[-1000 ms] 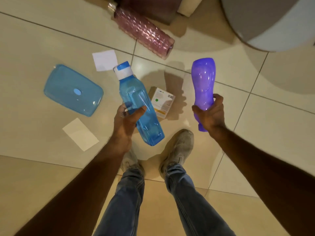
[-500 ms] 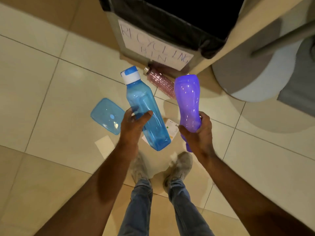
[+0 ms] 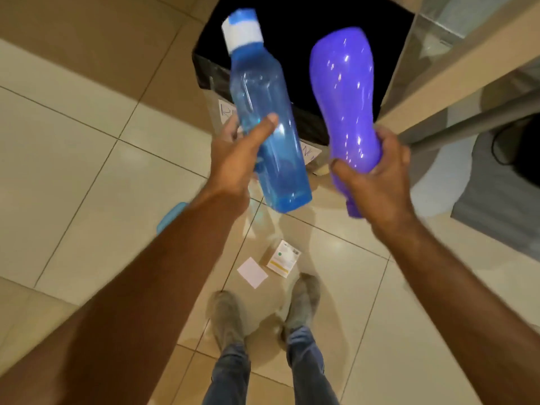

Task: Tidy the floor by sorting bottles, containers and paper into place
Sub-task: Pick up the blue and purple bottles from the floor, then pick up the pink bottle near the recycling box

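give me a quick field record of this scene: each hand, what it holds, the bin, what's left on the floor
left hand: grips clear blue plastic bottle with white-and-blue cap
right hand: grips glossy purple plastic bottle, neck end down
bin: black-lined open bin, both bottles raised in front of its opening
floor: small printed cardboard box, white paper square, blue plastic lid edge

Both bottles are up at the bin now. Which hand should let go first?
Probably the right hand: its purple bottle sits almost wholly over the bin opening. The left hand holds the blue bottle across the near rim, base outside.
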